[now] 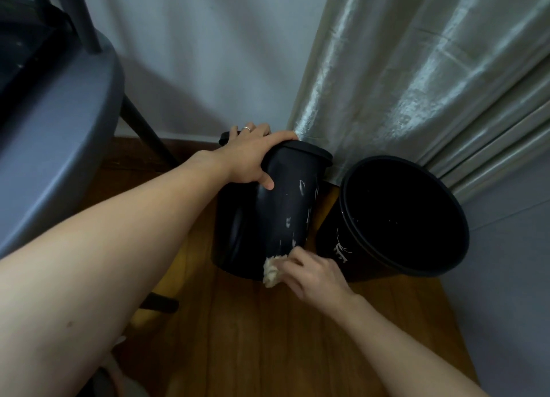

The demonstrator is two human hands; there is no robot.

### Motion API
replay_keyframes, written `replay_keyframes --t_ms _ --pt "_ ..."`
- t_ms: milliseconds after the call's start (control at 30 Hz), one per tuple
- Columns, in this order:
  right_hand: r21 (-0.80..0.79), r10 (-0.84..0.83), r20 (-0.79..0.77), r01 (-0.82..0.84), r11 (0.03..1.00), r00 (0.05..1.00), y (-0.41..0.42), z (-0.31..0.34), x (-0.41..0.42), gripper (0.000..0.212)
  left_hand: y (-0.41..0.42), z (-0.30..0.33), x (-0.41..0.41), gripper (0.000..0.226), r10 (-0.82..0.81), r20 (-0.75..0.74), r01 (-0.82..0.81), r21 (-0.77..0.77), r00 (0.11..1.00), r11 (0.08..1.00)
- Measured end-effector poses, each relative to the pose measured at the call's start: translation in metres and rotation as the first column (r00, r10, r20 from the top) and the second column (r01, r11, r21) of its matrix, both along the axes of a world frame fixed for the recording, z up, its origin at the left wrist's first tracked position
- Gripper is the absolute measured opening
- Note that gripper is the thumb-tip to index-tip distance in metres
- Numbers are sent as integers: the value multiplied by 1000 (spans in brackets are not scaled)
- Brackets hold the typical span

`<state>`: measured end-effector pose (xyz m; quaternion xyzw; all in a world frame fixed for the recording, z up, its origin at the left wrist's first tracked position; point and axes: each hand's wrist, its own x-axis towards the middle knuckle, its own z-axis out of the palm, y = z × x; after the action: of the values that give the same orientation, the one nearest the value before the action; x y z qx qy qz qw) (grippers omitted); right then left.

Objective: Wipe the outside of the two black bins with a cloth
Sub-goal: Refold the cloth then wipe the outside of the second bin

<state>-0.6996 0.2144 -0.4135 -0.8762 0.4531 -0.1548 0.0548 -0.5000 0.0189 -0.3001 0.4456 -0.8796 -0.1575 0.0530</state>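
Two black bins stand on the wooden floor by the curtain. The left bin (282, 212) has a lid and worn white marks on its side. My left hand (253, 155) grips its top edge, thumb down the side. My right hand (315, 273) holds a small beige cloth (272, 270) pressed against the base of the left bin's side. The right bin (336, 241) is open, tilted toward me, with white lettering on its outside, and no hand touches it.
A grey chair (59, 122) with dark legs stands at the left, close to my left arm. A silvery curtain (416, 78) hangs behind the bins, against a white wall (208, 54). Wooden floor (282, 337) stretches in front of me.
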Motion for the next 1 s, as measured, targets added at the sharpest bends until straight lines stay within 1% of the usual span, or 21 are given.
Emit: replay_keyframes --t_ms 67,100,200,233,300,400,467,533,633,700,767,833,900,967,1000 --pt "-5 28 -24 -28 1000 999 -4 3 -1 17 0 0 0 100 1 4 -1 -2 1000 1000" --pt "-21 -5 -3 5 1000 1000 -9 7 0 19 0 1 0 100 3 7 -3 -6 1000 1000" --pt "-47 -211 128 218 975 969 -25 20 5 28 0 1 0 101 1 17 -1 -8 1000 1000" --pt "-42 -240 149 249 968 959 -27 21 5 29 0 1 0 101 1 19 -1 -9 1000 1000" --pt "-21 -204 132 209 978 970 -21 17 5 27 0 1 1 101 2 16 -2 -10 1000 1000" --pt "30 -30 25 29 999 999 0 2 2 20 0 0 2 100 -1 8 1 -9 1000 1000" --pt "38 29 -13 -28 999 999 4 -1 0 18 0 0 3 100 -1 8 1 -4 1000 1000" --pt "18 -36 28 35 999 999 -5 4 4 20 -1 -1 3 101 3 10 -3 -9 1000 1000" --pt "-12 -243 142 247 969 960 -24 19 9 22 -1 -2 2 102 8 14 -8 -12 1000 1000" --pt "-20 -272 152 279 960 950 -25 22 13 21 -2 -2 2 102 7 18 -7 -16 1000 1000" --pt "-17 -196 124 200 980 973 -15 16 15 19 -2 -2 2 102 7 16 -6 -14 1000 1000" --pt "12 -68 60 68 998 996 -1 5 12 17 -2 -1 2 101 3 13 -3 -13 1000 1000" --pt "33 15 2 -15 999 1000 6 -1 10 16 -1 -1 3 101 5 12 -5 -8 1000 1000" --pt "25 20 -7 -20 999 1000 -1 2 8 19 -1 -1 3 100 6 17 -6 -13 1000 1000" --pt "10 -5 5 5 1000 1000 -7 7 9 21 0 -1 3 101 8 20 -7 -18 1000 1000"
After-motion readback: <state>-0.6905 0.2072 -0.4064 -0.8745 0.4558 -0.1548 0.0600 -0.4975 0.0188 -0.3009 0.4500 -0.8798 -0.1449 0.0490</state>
